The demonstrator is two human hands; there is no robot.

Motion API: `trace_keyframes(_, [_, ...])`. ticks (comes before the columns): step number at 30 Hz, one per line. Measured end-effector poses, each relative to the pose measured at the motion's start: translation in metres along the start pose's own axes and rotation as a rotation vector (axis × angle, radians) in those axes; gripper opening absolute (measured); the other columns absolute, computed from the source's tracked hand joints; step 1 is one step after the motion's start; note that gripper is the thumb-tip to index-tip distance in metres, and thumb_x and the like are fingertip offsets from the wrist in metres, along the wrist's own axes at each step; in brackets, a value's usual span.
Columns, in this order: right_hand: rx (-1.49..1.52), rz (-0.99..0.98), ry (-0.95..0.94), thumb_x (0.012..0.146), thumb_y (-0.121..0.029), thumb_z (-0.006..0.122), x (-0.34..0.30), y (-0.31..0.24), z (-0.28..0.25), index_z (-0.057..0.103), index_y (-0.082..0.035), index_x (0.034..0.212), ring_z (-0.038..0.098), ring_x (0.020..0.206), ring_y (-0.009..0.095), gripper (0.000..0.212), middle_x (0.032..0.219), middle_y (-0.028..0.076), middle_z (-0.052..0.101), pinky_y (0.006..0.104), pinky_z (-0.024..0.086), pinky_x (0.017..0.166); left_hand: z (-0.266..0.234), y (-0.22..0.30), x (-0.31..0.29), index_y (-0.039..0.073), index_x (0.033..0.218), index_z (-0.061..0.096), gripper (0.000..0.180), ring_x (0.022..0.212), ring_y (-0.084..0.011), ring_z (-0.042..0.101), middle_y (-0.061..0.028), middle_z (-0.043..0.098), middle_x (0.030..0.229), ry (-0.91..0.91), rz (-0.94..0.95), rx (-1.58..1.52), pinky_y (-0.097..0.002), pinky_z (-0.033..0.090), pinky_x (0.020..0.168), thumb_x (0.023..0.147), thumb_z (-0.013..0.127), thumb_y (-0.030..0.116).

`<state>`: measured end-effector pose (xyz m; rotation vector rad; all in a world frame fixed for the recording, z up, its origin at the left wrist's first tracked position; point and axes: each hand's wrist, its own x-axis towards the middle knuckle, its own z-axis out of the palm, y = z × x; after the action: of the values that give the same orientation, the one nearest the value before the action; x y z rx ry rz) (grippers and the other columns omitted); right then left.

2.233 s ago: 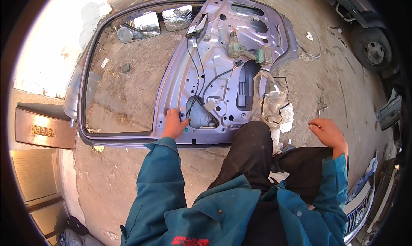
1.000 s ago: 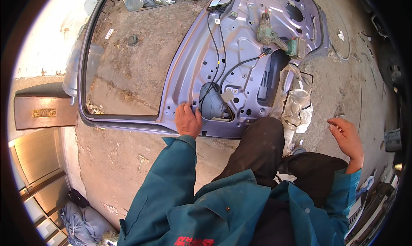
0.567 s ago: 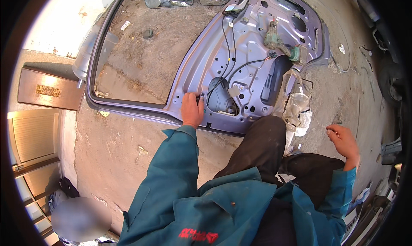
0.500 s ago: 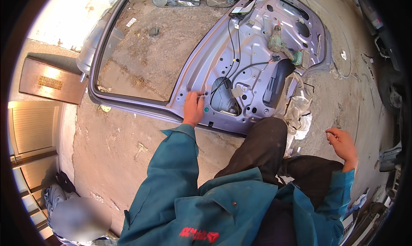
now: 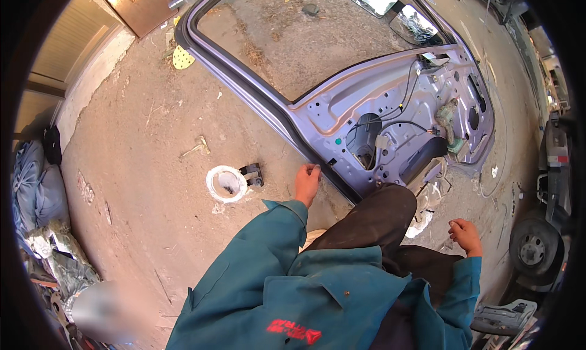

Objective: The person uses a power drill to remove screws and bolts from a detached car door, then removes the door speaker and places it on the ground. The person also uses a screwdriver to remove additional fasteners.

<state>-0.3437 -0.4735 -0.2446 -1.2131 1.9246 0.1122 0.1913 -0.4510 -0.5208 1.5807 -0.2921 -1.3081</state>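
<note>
A purple car door (image 5: 329,115), stripped of its trim, lies on the ground with its bare inner panel upward. My left hand (image 5: 307,185) is beside the door's near edge, fingertips pinched together; whatever is between them is too small to make out. Off to the right, beyond my knee, my right hand (image 5: 466,235) hangs with its fingers curled, their contents hidden. Black cables (image 5: 406,124) run across the panel past an opening. A dusty green power tool (image 5: 447,121) rests on the panel's far right part.
Left of my left hand, a white ring-shaped dish (image 5: 210,184) and a black part (image 5: 251,174) sit on the dirt floor. A yellow dotted disc (image 5: 182,57) lies near the window frame's corner. Cloth bundles (image 5: 43,182) line the left; a vehicle wheel (image 5: 532,246) stands right.
My left hand has come off the door's inner panel to its near edge. The view has swung left, bringing the dish and black part into sight. My right hand still has curled fingers.
</note>
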Motion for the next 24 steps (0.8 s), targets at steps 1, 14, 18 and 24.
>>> trace_keyframes(1, [0.006,-0.001,-0.006,0.108,-0.027,0.067,0.008,-0.007,0.001,0.077,-0.001,0.117,0.071,0.077,0.016,0.029,0.092,0.007,0.077,0.0337,0.056,0.068,0.003,0.0,0.003,-0.002,0.119,0.069,0.034,0.09,-0.0256,0.072,-0.0138,0.076,0.1,0.018,0.016,0.084,-0.0412,0.057,0.081,0.102,0.076,0.027])
trace_keyframes(14, [-0.084,-0.068,-0.145,0.11,-0.024,0.065,0.044,-0.063,0.059,0.075,0.0,0.122,0.071,0.078,0.017,0.028,0.097,0.008,0.076,0.0333,0.057,0.069,0.01,-0.007,0.021,0.001,0.096,0.069,0.044,0.078,-0.0299,0.071,-0.0155,0.075,0.085,0.153,0.061,0.394,-0.0458,0.055,0.074,0.096,0.082,0.043])
trace_keyframes(18, [-0.075,-0.053,-0.165,0.111,-0.024,0.065,0.047,-0.061,0.07,0.075,0.0,0.121,0.07,0.077,0.017,0.028,0.096,0.008,0.076,0.0331,0.057,0.069,0.01,-0.012,0.02,0.001,0.096,0.068,0.051,0.069,-0.0224,0.069,-0.0111,0.072,0.079,0.124,0.002,0.177,-0.0405,0.054,0.066,0.096,0.083,0.049])
trace_keyframes(24, [-0.081,-0.035,-0.185,0.111,-0.025,0.064,0.049,-0.051,0.077,0.075,0.0,0.121,0.07,0.076,0.017,0.028,0.095,0.008,0.075,0.0327,0.057,0.069,0.013,-0.008,0.018,0.002,0.091,0.066,0.056,0.082,-0.0302,0.07,-0.0155,0.073,0.085,0.095,-0.103,0.072,-0.0453,0.055,0.077,0.091,0.084,0.056])
